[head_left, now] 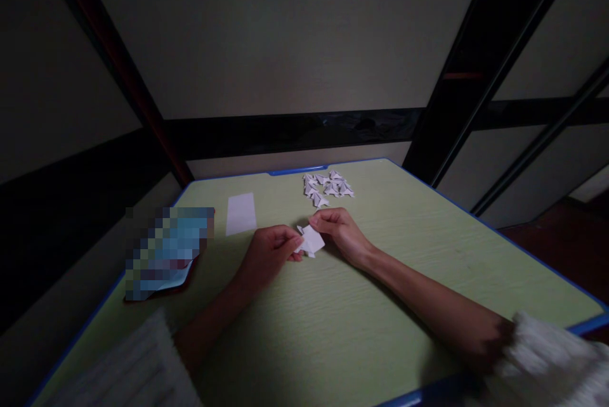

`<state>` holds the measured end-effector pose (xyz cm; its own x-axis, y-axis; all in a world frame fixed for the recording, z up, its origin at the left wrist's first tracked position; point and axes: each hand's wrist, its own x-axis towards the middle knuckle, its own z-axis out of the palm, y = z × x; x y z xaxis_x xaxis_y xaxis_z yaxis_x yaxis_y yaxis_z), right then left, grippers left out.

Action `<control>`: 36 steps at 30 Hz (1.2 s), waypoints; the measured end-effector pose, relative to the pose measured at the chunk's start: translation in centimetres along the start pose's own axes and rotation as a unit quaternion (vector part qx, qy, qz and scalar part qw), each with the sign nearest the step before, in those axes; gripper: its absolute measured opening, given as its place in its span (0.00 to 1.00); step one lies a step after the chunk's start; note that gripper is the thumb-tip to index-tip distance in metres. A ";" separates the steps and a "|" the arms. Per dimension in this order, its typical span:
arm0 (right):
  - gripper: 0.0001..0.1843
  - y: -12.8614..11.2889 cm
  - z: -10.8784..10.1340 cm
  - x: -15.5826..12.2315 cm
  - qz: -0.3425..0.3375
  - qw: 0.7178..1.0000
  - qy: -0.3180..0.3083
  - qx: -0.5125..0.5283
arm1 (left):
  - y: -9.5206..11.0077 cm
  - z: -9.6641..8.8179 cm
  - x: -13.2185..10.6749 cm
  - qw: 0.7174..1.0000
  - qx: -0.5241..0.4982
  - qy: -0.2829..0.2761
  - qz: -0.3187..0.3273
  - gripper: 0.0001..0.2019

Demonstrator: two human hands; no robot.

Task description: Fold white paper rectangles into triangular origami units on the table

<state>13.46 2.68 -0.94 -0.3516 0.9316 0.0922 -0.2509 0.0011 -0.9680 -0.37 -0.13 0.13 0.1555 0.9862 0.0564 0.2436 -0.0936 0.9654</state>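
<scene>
A small piece of folded white paper (pixel 313 241) is held just above the middle of the table, with flaps sticking out at its edges. My left hand (pixel 272 250) pinches its left end between thumb and fingers. At its upper right edge, my right hand (pixel 341 234) grips the paper with thumb and forefinger. Beyond the hands lies a group of several folded white paper figures (pixel 332 186), set close together. A flat sheet of white paper (pixel 241 213) rests to the left of them.
The light green table (pixel 404 305) has a blue rim. A blue, blurred-out book or packet (pixel 171 255) lies near its left edge. Behind the table stand pale panels (pixel 295 33) with dark strips.
</scene>
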 end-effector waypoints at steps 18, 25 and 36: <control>0.06 -0.2 0.7 -0.4 -0.087 0.982 0.028 -0.163 | -0.2 0.2 0.1 1.000 -0.012 0.004 -0.022 0.04; 0.06 -0.2 0.9 -0.6 -0.133 0.968 0.048 -0.209 | -0.4 0.3 0.1 0.999 0.032 0.005 -0.007 0.08; 0.10 -0.5 1.5 -1.1 -0.115 0.966 -0.009 -0.232 | 0.0 -0.1 -0.3 0.994 0.072 0.049 0.064 0.09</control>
<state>12.64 1.16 -0.22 -0.3521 0.8806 0.3171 0.1062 0.3742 -0.9212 -0.51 -0.43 0.18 0.1023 0.9726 0.2087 0.3637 -0.2318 0.9022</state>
